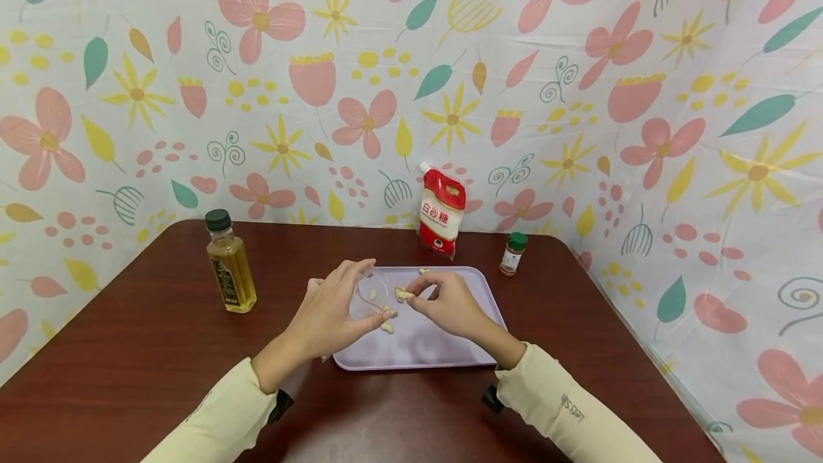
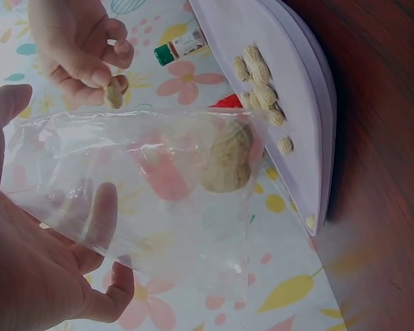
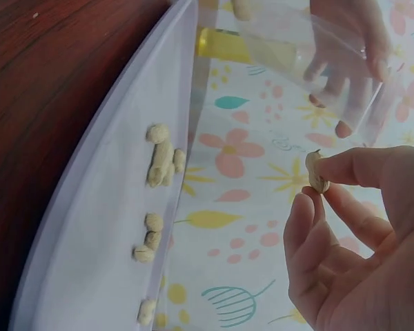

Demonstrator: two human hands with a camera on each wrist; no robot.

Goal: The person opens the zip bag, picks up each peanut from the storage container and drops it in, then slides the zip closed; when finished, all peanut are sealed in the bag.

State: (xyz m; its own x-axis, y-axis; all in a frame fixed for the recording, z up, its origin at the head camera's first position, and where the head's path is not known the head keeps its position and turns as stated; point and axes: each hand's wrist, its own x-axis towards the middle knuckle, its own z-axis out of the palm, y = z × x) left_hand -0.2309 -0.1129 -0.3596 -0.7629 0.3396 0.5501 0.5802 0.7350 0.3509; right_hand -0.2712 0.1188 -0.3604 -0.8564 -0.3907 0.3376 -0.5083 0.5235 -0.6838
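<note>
A clear plastic bag (image 2: pixel 186 227) hangs from my left hand (image 1: pixel 331 313), its mouth spread between the thumb and fingers. One peanut (image 2: pixel 228 162) lies inside, near the bag's bottom. My right hand (image 1: pixel 453 302) pinches another unshelled peanut (image 3: pixel 317 172) between thumb and fingertips, a short way from the bag's mouth. Both hands are above a pale purple tray (image 1: pixel 437 352). On it lie several loose peanuts (image 3: pixel 161 164), some bunched together and others apart; the left hand hides part of the tray in the head view.
A bottle of yellow oil (image 1: pixel 233 274) with a dark cap stands left of the tray on the brown table (image 1: pixel 128 349). Behind the tray is a red and white sugar pouch (image 1: pixel 441 214). A small green-capped jar (image 1: pixel 511 256) stands at the back right. Flowered cloth (image 1: pixel 366 123) hangs behind the table.
</note>
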